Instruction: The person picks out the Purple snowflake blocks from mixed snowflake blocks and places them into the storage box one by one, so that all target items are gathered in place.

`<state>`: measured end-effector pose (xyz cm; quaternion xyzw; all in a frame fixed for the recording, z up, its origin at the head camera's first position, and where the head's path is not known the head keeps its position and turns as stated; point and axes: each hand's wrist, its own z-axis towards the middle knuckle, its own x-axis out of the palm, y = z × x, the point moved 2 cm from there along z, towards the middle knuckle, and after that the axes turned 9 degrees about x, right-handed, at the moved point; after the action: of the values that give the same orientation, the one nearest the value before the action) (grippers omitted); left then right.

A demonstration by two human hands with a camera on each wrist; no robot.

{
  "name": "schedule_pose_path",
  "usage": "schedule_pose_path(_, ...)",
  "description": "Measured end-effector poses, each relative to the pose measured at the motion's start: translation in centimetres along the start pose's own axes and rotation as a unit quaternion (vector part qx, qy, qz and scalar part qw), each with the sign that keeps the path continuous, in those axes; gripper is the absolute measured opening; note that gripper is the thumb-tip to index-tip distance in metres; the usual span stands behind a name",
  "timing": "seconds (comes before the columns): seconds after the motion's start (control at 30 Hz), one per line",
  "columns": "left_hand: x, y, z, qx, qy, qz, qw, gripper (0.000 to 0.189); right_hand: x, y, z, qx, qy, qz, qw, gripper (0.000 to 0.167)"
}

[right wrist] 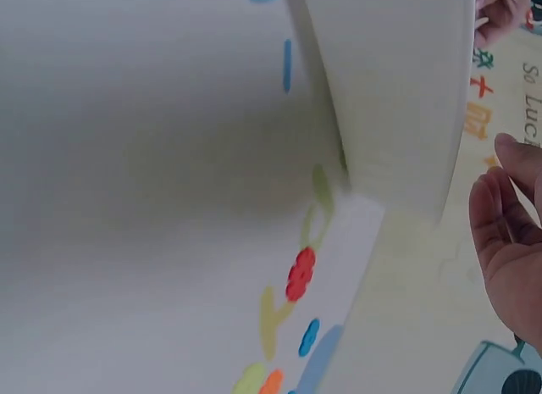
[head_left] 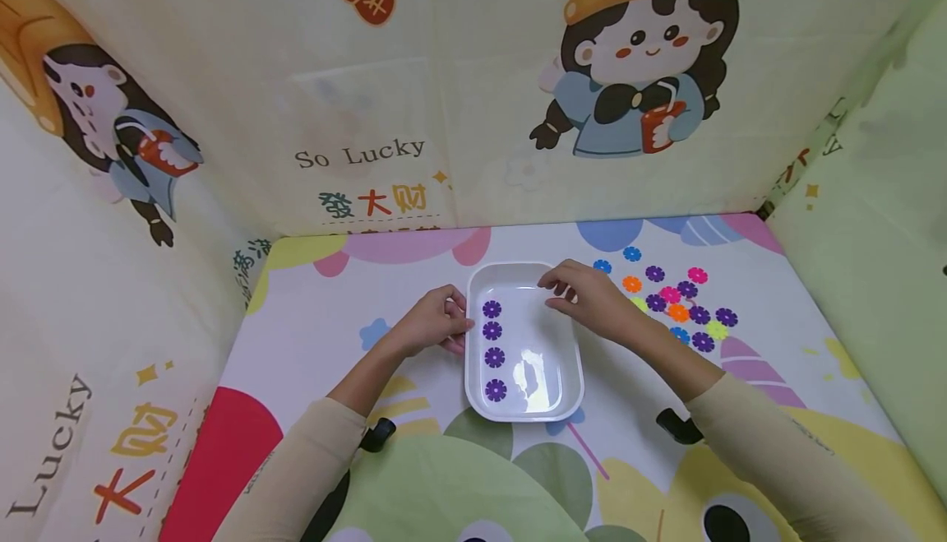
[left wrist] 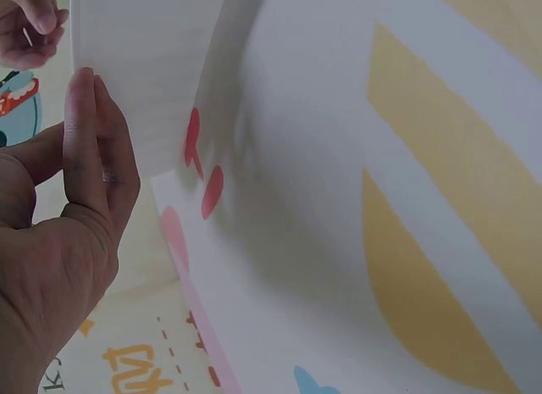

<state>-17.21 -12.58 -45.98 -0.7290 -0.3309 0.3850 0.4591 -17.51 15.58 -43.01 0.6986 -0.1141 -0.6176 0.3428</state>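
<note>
A white rectangular tray (head_left: 543, 410) stands in the middle of the table. Down its left side runs a column of several purple flower-shaped discs (head_left: 495, 358). My left hand (head_left: 436, 321) holds the tray's left rim, with fingers (left wrist: 83, 140) against the outer wall in the left wrist view. Over the far right part of the tray hovers my right hand (head_left: 592, 299), its fingers loosely bent and no object visible between thumb and fingertips. In the right wrist view this hand (right wrist: 517, 241) shows above the tray's rim, thumb and fingers apart.
Right of the tray lies a loose scatter of flower discs, among them a purple disc (head_left: 703, 342), an orange disc (head_left: 632, 284), a blue disc (head_left: 632, 253) and a pink disc (head_left: 698, 275). A printed cloth (head_left: 473, 443) covers the table. Printed curtains (head_left: 488, 114) enclose its back and sides.
</note>
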Motion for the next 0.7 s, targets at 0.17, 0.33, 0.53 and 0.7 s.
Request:
schedule_pose_path(0.17,0.0,0.0,0.0,0.001,0.0,-0.001,1.0,0.03,-1.4,-1.8,-1.7,0.01,-0.025,0.001,0.9996,0.033)
schedule_pose_path(0.33,-0.1,0.1,0.0,0.001,-0.001,0.003,1.0,0.03,-2.7,-3.6,-3.4,0.009,-0.055,-0.003,0.9985,0.03)
schedule_pose_path(0.53,-0.1,0.0,-0.1,0.0,-0.004,0.006,1.0,0.031,-3.9,-5.5,-5.1,0.028,-0.067,-0.016,0.9972,0.029)
schedule_pose_path(0.7,-0.1,0.0,-0.1,0.0,-0.004,0.002,1.0,0.032,-4.6,-7.3,-6.7,0.029,-0.086,-0.04,0.9951,0.031)
